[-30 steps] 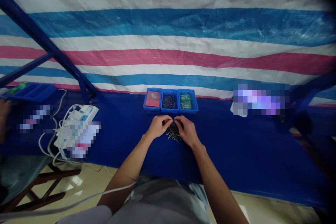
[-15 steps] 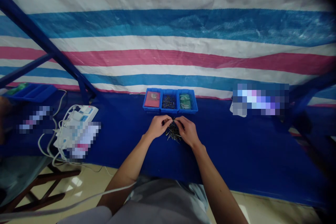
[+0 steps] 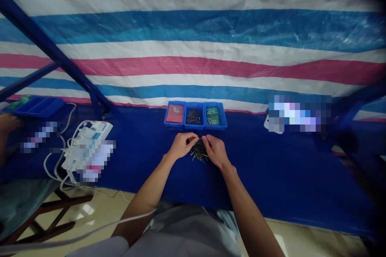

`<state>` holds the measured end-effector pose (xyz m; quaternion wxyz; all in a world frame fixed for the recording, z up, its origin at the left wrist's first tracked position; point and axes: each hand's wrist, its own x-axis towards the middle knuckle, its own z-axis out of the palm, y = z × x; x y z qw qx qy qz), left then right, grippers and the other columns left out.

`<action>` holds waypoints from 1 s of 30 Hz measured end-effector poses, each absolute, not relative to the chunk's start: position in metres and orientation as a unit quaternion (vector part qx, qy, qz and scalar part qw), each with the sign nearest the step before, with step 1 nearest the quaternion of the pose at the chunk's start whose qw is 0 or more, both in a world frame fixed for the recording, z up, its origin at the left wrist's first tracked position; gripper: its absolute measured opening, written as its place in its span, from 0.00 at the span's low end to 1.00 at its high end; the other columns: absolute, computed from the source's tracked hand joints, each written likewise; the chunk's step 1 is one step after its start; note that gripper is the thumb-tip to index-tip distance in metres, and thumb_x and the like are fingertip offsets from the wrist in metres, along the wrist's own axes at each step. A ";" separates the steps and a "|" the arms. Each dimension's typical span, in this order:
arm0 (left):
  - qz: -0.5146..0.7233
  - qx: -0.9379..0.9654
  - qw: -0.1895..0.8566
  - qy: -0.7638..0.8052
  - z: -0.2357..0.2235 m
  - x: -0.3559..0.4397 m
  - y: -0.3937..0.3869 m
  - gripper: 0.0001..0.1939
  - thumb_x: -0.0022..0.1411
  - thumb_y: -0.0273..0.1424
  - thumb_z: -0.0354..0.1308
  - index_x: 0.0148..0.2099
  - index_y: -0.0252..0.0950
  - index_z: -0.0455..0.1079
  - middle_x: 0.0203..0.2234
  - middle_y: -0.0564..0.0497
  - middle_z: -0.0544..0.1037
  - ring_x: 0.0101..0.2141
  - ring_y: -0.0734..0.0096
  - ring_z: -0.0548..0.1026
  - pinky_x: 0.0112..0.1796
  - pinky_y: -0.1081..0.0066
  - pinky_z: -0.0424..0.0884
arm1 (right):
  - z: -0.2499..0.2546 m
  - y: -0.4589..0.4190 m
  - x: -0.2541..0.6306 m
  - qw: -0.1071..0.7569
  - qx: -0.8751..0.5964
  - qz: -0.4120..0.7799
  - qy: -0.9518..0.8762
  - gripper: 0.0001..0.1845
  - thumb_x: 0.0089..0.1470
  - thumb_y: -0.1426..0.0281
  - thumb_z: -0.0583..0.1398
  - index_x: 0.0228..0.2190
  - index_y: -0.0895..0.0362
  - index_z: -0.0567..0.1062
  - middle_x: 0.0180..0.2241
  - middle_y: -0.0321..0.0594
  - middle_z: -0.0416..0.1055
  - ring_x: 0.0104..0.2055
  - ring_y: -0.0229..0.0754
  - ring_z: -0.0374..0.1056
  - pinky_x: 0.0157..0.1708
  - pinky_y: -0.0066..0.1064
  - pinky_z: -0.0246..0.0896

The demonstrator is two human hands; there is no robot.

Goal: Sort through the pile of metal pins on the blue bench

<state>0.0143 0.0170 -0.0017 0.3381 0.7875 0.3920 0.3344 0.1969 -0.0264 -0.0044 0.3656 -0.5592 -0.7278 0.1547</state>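
Over the blue tabletop, a loose pile of dark, thin screw-like pieces (image 3: 199,153) lies below and between my fingertips. My left hand (image 3: 182,145) comes in from the left with thumb and forefinger pinched together. My right hand (image 3: 216,149) faces it, its fingers also closed in a pinch. A small thin screw-like piece (image 3: 199,138) shows at the left fingertips, reaching toward the right ones; its details are too small to tell. Just beyond my hands stands a blue bin (image 3: 194,127) with more of the dark pieces in it.
Beside that bin are one with a red packet (image 3: 175,114) and one with green and pale small pieces (image 3: 212,116). A power strip (image 3: 104,129) with white cables lies left, near a co-worker's hand (image 3: 8,124) and blue tray (image 3: 45,106). A blurred item (image 3: 297,112) rests right.
My right fingertips have shifted slightly away from the left ones. My left hand stays in place. At the far left, the co-worker's hand has come further into view.
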 end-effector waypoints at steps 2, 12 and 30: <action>0.334 0.788 0.336 0.392 -0.001 0.014 0.017 0.15 0.68 0.38 0.54 0.39 0.34 0.77 0.24 0.51 0.77 0.24 0.74 0.70 0.29 0.75 0.63 | -0.005 -0.026 0.197 0.362 -0.561 0.156 -0.727 0.23 0.69 0.60 0.46 0.22 0.53 0.60 0.20 0.33 0.60 0.23 0.38 0.57 0.27 0.30 0.48; 0.336 0.782 0.345 0.395 -0.002 0.013 0.018 0.15 0.68 0.38 0.54 0.39 0.33 0.76 0.24 0.51 0.77 0.24 0.74 0.71 0.28 0.75 0.63 | -0.005 -0.027 0.198 0.392 -0.555 0.171 -0.714 0.22 0.68 0.60 0.49 0.22 0.54 0.61 0.20 0.31 0.58 0.22 0.36 0.54 0.27 0.30 0.48; 0.343 0.781 0.342 0.394 -0.001 0.013 0.018 0.15 0.69 0.37 0.53 0.39 0.33 0.76 0.22 0.52 0.76 0.23 0.75 0.69 0.28 0.75 0.62 | -0.002 -0.028 0.197 0.431 -0.547 0.204 -0.688 0.08 0.63 0.65 0.54 0.36 0.54 0.71 0.27 0.35 0.69 0.24 0.38 0.62 0.28 0.30 0.57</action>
